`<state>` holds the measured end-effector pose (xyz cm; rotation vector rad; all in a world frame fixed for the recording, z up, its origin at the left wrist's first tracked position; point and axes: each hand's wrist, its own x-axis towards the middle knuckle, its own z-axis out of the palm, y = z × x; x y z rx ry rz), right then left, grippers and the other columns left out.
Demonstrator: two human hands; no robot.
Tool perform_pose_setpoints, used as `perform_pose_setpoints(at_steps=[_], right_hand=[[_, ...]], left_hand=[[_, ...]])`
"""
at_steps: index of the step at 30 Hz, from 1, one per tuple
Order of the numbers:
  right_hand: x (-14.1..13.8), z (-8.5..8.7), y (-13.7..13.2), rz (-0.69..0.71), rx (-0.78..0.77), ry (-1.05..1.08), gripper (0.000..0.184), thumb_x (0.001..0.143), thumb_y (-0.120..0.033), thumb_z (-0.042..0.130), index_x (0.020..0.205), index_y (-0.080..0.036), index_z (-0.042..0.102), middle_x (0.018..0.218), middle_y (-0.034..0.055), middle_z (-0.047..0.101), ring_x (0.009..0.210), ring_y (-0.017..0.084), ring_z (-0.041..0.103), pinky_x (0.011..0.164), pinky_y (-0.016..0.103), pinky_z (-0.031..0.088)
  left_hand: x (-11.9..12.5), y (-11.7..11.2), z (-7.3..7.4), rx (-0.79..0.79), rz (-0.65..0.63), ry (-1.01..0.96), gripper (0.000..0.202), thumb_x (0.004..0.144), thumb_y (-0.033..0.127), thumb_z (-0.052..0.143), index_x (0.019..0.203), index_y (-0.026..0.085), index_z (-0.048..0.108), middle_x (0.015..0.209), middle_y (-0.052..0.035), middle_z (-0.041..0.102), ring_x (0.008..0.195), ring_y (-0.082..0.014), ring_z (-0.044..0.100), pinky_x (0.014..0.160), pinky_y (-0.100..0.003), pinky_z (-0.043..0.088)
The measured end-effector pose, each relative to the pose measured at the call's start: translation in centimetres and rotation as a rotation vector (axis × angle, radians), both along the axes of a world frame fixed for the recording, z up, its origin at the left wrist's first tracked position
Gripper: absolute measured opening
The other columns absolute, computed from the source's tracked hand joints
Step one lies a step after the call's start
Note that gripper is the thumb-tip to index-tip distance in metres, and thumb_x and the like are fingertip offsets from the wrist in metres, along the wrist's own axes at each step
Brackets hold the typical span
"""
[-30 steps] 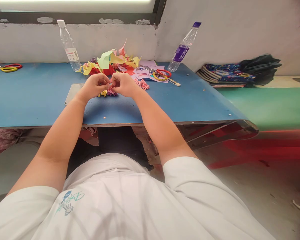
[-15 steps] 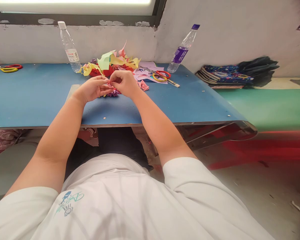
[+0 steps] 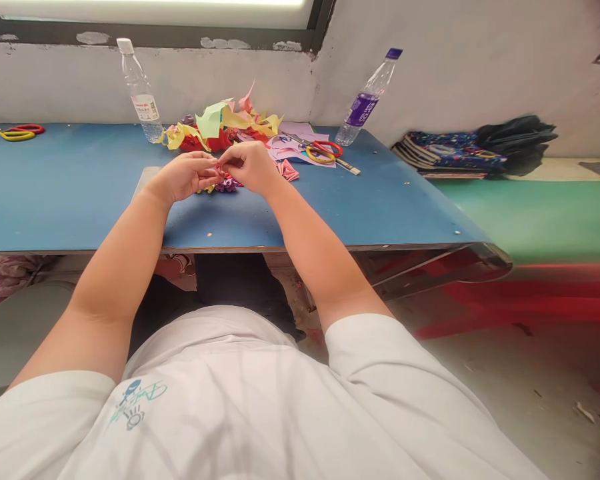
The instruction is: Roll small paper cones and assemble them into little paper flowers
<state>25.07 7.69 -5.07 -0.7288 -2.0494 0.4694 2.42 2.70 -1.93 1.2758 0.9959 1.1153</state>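
Above the blue table, my left hand and my right hand meet, their fingertips pinching a small pink piece of paper between them. Most of that piece is covered by my fingers. Just below and behind the fingers lie small purple curled paper pieces and a yellow one. To the right of my right hand is a folded pink paper piece. Beyond both hands sits a heap of crumpled yellow, red and pale green paper.
A clear bottle with a white cap stands behind left, one with a purple label behind right. Red-and-yellow scissors lie on purple paper sheets beside a brush-like stick. More scissors are far left.
The view has shifted very slightly. Both hands stay together at the pink paper, with only small finger movement.
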Motion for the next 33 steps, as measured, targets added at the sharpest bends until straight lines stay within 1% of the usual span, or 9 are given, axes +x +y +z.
perform_pose_setpoints(at_steps=[3, 6, 8, 12, 15, 19, 22, 27, 33], right_hand=[[-0.2, -0.1, -0.1, -0.038, 0.042, -0.002, 0.017, 0.094, -0.010, 0.078, 0.096, -0.025, 0.086, 0.106, 0.0050, 0.091, 0.104, 0.028, 0.081, 0.107, 0.048, 0.069], [-0.6, -0.3, -0.1, -0.076, 0.057, 0.002, 0.007, 0.094, -0.022, 0.084, 0.093, -0.026, 0.079, 0.100, 0.0050, 0.088, 0.101, 0.029, 0.078, 0.104, 0.048, 0.069], [-0.9, -0.4, -0.2, -0.093, 0.058, 0.006, 0.016, 0.094, -0.028, 0.088, 0.093, -0.027, 0.072, 0.098, 0.0046, 0.084, 0.098, 0.027, 0.074, 0.103, 0.047, 0.068], [-1.4, -0.5, -0.5, -0.101, 0.053, -0.001, 0.031, 0.095, -0.026, 0.090, 0.093, -0.028, 0.060, 0.095, 0.0015, 0.072, 0.094, 0.024, 0.068, 0.099, 0.045, 0.067], [-1.5, -0.3, -0.7, -0.092, 0.034, -0.009, 0.038, 0.098, -0.029, 0.093, 0.096, -0.030, 0.056, 0.094, 0.0003, 0.068, 0.095, 0.024, 0.065, 0.096, 0.045, 0.067], [-1.2, 0.1, -0.9, -0.085, 0.025, -0.032, 0.040, 0.098, -0.033, 0.095, 0.095, -0.031, 0.056, 0.097, 0.0013, 0.070, 0.097, 0.026, 0.066, 0.100, 0.047, 0.070], [-0.8, 0.3, -0.9, -0.047, 0.007, -0.043, 0.039, 0.100, -0.032, 0.097, 0.097, -0.031, 0.058, 0.099, 0.0010, 0.072, 0.098, 0.025, 0.068, 0.103, 0.047, 0.070], [0.0, 0.3, -0.7, 0.041, -0.033, -0.051, 0.041, 0.104, -0.041, 0.102, 0.101, -0.031, 0.062, 0.102, 0.0010, 0.075, 0.100, 0.026, 0.069, 0.100, 0.047, 0.069], [0.3, 0.7, -0.9, 0.052, -0.035, -0.059, 0.038, 0.103, -0.047, 0.100, 0.095, -0.030, 0.068, 0.098, 0.0032, 0.076, 0.100, 0.028, 0.072, 0.100, 0.049, 0.069]], left_hand=[[0.1, -0.1, -0.1, 0.002, -0.003, -0.001, 0.035, 0.089, 0.020, 0.111, 0.096, 0.021, 0.077, 0.100, -0.0058, 0.086, 0.103, -0.0230, 0.093, 0.120, -0.043, 0.077], [0.0, -0.1, -0.2, -0.007, -0.005, 0.004, 0.030, 0.090, 0.017, 0.107, 0.096, 0.021, 0.077, 0.100, -0.0057, 0.086, 0.104, -0.0226, 0.093, 0.119, -0.042, 0.077], [0.0, 0.0, -0.3, -0.012, -0.010, 0.001, 0.027, 0.091, 0.017, 0.104, 0.097, 0.021, 0.078, 0.099, -0.0049, 0.086, 0.104, -0.0215, 0.093, 0.118, -0.040, 0.077], [0.0, -0.1, -0.2, -0.027, -0.024, 0.012, 0.029, 0.091, 0.020, 0.106, 0.097, 0.022, 0.078, 0.096, -0.0041, 0.084, 0.101, -0.0215, 0.092, 0.116, -0.042, 0.078], [0.1, -0.1, -0.1, -0.026, -0.012, 0.012, 0.027, 0.093, 0.018, 0.105, 0.096, 0.020, 0.079, 0.096, -0.0043, 0.084, 0.098, -0.0192, 0.091, 0.116, -0.040, 0.077], [0.1, 0.0, 0.0, -0.016, -0.011, -0.018, 0.023, 0.092, 0.014, 0.102, 0.093, 0.019, 0.081, 0.096, -0.0038, 0.082, 0.099, -0.0181, 0.090, 0.118, -0.037, 0.075], [-0.1, 0.2, -0.1, 0.000, -0.001, -0.010, 0.025, 0.090, 0.015, 0.105, 0.091, 0.020, 0.081, 0.096, -0.0045, 0.083, 0.103, -0.0213, 0.091, 0.120, -0.040, 0.076], [-0.6, 0.5, -0.4, 0.001, -0.035, 0.015, 0.022, 0.087, 0.018, 0.104, 0.092, 0.022, 0.083, 0.103, -0.0087, 0.089, 0.111, -0.0263, 0.093, 0.117, -0.041, 0.078], [-0.9, 0.9, -0.6, -0.011, -0.071, 0.019, 0.017, 0.086, 0.018, 0.102, 0.091, 0.020, 0.086, 0.102, -0.0088, 0.088, 0.108, -0.0241, 0.092, 0.117, -0.037, 0.076]])
